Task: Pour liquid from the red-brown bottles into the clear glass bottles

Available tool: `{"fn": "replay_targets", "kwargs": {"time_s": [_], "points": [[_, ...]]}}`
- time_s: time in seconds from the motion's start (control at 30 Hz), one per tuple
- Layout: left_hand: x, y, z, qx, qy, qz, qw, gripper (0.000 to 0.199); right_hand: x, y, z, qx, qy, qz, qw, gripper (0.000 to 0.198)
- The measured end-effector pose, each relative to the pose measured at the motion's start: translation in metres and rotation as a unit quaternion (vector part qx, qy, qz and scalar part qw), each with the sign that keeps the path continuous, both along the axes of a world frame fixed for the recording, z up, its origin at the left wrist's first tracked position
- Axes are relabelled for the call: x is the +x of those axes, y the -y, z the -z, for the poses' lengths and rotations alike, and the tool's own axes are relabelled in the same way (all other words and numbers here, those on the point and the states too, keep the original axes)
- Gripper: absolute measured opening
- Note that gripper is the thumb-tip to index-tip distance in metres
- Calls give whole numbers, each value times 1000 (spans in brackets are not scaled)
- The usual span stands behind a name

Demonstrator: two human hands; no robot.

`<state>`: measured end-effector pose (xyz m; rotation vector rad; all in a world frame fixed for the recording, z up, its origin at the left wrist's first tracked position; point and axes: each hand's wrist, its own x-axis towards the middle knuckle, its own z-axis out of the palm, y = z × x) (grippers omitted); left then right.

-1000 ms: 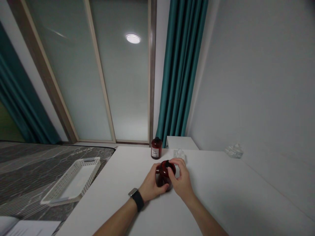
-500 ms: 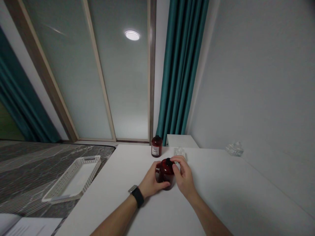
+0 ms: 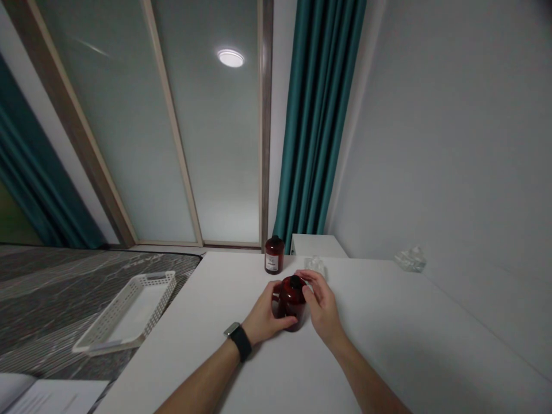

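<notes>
A dark amber bottle (image 3: 293, 299) with a black cap (image 3: 295, 281) stands upright on the white table in front of me. My left hand (image 3: 268, 316) is wrapped round its left side, with the thumb across the lower front. At the upper right of the bottle, my right hand (image 3: 319, 302) has its thumb and bent fingers against the shoulder beside the cap. Behind it stands a second amber bottle (image 3: 274, 255), with a white label and a dark cap. A crumpled clear plastic piece (image 3: 315, 265) lies just beyond my right fingers.
Another crumpled clear plastic piece (image 3: 410, 260) lies by the wall at the right. A white perforated basket (image 3: 144, 328) is to the left, below the edge of the white table (image 3: 185, 356). Open pages (image 3: 60, 397) show at bottom left. A white cabinet (image 3: 319, 245) stands behind the table.
My right fingertips have slid slightly off the cap towards the bottle's shoulder. The left hand keeps its hold and the bottle stays in place.
</notes>
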<state>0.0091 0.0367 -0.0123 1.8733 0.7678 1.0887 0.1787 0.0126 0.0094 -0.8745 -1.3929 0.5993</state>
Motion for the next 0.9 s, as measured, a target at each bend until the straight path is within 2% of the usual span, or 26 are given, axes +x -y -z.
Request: {"fn": "replay_targets", "kwargs": {"time_s": [0.13, 0.37, 0.47, 0.57, 0.67, 0.8, 0.9], "points": [[1, 0, 0, -2, -1, -1, 1000, 71, -2, -3, 4, 2, -1, 22, 1000, 22], [-1, -2, 0, 0, -24, -5, 1000, 72, -3, -6, 10, -33, -8, -12, 999, 30], [-4, 0, -4, 53, -46, -15, 997, 63, -1, -7, 12, -41, -8, -20, 999, 33], [-7, 3, -12, 153, -46, -46, 986, 46, 2, -7, 11, -46, 2, -33, 998, 36], [-8, 6, -20, 222, -52, -61, 972, 42, 4, -6, 7, -54, 2, -41, 998, 37], [-6, 8, -26, 246, -51, -46, 967, 46, 8, -6, 0, -58, -1, -83, 995, 40], [-6, 7, -26, 233, -47, -39, 971, 44, 9, -6, -2, -59, -2, -98, 993, 46]]}}
